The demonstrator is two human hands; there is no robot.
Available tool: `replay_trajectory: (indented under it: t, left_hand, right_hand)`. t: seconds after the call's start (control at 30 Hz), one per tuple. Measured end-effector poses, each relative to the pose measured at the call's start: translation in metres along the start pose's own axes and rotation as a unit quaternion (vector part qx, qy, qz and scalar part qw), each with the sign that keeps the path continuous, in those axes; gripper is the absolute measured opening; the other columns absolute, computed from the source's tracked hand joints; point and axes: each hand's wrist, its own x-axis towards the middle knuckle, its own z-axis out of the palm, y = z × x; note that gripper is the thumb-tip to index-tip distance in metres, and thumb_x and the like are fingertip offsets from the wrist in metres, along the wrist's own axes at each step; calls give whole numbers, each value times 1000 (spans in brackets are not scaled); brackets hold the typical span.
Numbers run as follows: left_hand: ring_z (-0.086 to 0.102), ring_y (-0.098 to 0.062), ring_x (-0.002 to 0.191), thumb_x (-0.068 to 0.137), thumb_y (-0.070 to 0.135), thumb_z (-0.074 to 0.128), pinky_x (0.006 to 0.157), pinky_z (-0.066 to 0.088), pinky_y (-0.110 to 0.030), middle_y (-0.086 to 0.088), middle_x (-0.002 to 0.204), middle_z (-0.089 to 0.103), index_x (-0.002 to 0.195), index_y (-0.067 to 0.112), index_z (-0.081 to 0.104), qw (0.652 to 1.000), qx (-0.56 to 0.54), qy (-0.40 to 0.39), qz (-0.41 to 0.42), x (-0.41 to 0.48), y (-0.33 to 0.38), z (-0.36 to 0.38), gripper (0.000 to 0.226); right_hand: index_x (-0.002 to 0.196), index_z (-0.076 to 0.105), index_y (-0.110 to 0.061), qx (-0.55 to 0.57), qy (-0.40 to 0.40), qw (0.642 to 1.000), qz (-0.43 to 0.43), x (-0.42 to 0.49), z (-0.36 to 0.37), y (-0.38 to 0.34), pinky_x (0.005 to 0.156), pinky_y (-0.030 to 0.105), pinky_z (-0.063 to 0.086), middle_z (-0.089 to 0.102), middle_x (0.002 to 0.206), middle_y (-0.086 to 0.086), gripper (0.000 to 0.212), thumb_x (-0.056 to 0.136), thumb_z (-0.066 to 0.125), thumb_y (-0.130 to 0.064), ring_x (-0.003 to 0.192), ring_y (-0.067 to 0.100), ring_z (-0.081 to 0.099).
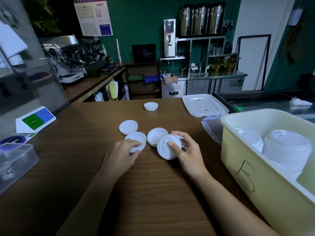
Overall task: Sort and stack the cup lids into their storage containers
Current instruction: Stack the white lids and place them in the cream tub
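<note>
Stored lids: tall nested stacks of white lids [288, 145] lie inside the yellow bin [247, 160] at the right edge of the frame. This share of the sorting looks finished.
Bin cover: the white cover [204, 104] lies off the bin, flat on the counter at upper right. The bin is still open to take more.
Lids outstanding: three short piles sit on the wooden counter [153, 193]. These are the far pile [151, 106] at upper centre, the flat pile [128, 127] left of centre and the domed pile [156, 136] at centre.
Left hand: the left hand [122, 154] curls its fingers round the near edge of the fourth pile [137, 139], which rests on the counter just below the flat pile.
Right hand: the right hand [189, 154] pinches the held lid [167, 148], thumb on top. The lid is tilted and overlaps the domed pile. It may be one lid or several, and the view does not settle this.
Second container: the clear tub [17, 160] at lower left stands open, and its contents are unclear.
Progress: judged past halfway. Gathering the piles, moving them into containers and covering the bin remain.
</note>
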Motion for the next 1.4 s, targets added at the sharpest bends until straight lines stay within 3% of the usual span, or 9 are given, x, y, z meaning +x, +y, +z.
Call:
replay_trajectory:
  t: [0.23,0.37,0.47,0.6,0.73,0.93,1.1,1.23,1.4]
  left_hand:
    - [68,-4,81,79,7,86,73,50,-20,17,83,73,92,26,80,996,-85,-6,-21,2,6,3,24]
    - [62,-3,69,69,7,94,67,49,-11,4,74,71,84,17,78,974,-209,23,-85,2,22,-4,24]
    - [70,-5,74,76,11,90,71,56,-17,10,81,76,90,23,77,939,-314,31,-135,4,31,-14,23]
    - [76,-9,84,90,12,78,73,58,-18,6,92,80,99,26,75,894,-412,69,-165,5,37,-19,17]
    - [78,-16,91,96,15,71,83,62,-25,5,101,80,105,28,74,860,-479,35,-176,4,38,-14,16]
    - [73,-14,111,97,11,70,97,57,-27,-4,121,75,127,16,73,895,-429,-74,-94,2,37,-4,31]
    - [74,-11,101,91,5,76,89,54,-18,0,107,79,114,18,77,906,-412,-35,-89,0,46,3,26]
    - [74,-11,94,90,5,77,80,55,-16,1,104,77,107,16,79,921,-384,7,-70,-3,51,11,20]
    - [74,-6,98,91,12,78,81,59,-21,10,105,77,112,23,79,925,-373,-4,-72,-6,53,10,24]
  right_hand:
    - [114,72,-27,-18,16,1000,-7,3,0,8,98,32,54,73,121,-9,23,95,76,-14,114,9,68]
    - [113,72,-32,-13,12,1000,-17,1,0,7,100,34,53,71,117,-20,27,96,73,-12,114,9,67]
    - [111,74,-31,-18,10,1000,-19,0,0,6,106,38,52,70,114,-24,33,91,67,-6,117,9,66]
    - [111,73,-33,-20,16,999,-19,0,1,5,109,42,51,71,116,-23,35,82,61,-18,120,10,64]
    - [113,74,-32,-13,13,1000,-15,2,2,6,112,42,49,71,118,-21,32,92,66,-10,123,10,63]
    - [117,76,-15,65,-19,997,31,1,0,-1,104,24,47,74,122,-7,25,98,59,-15,122,8,64]
    - [116,76,-12,88,-57,993,56,-4,4,-9,92,12,47,76,120,-4,21,102,62,-18,115,1,66]
    - [121,73,-15,52,-54,997,35,-5,5,-5,98,19,50,75,124,-5,23,99,70,-18,119,5,66]
    - [125,70,-10,94,-53,994,36,-4,5,-7,88,18,52,78,116,-2,27,99,69,-8,108,7,71]
